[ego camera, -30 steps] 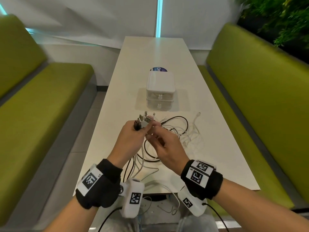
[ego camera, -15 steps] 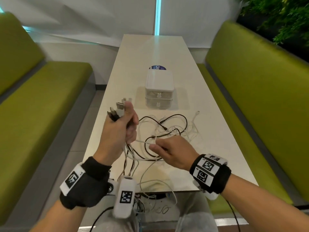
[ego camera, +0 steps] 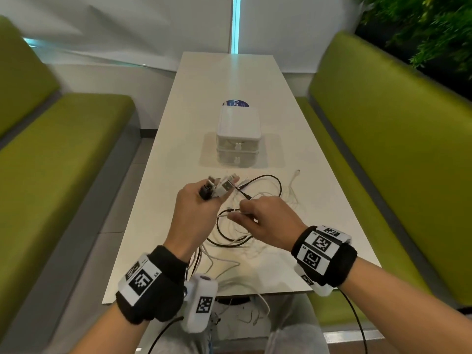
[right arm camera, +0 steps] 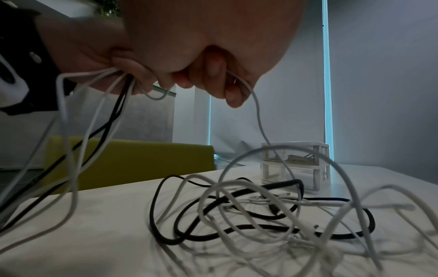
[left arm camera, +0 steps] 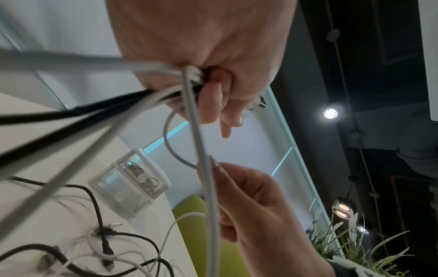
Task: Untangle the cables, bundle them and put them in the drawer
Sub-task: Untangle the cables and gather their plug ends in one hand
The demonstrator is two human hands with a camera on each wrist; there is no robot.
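The left hand [ego camera: 198, 213] has come down and closer to the right hand [ego camera: 268, 221]. It grips the plug ends [ego camera: 219, 187]; the right hand pinches one white cable [right arm camera: 258, 116]. The tangled cables [ego camera: 258, 200] lie on the counter [ego camera: 229, 72] beneath both hands, the drawer unit [ego camera: 238, 135] beyond them.

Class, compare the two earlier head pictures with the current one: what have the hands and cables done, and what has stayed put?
The left hand, gripping the plug ends, swung out left and up, then came back toward the middle. The right hand dropped from the plugs and now pinches a white cable over the cable tangle. The drawer unit stayed closed on the table.
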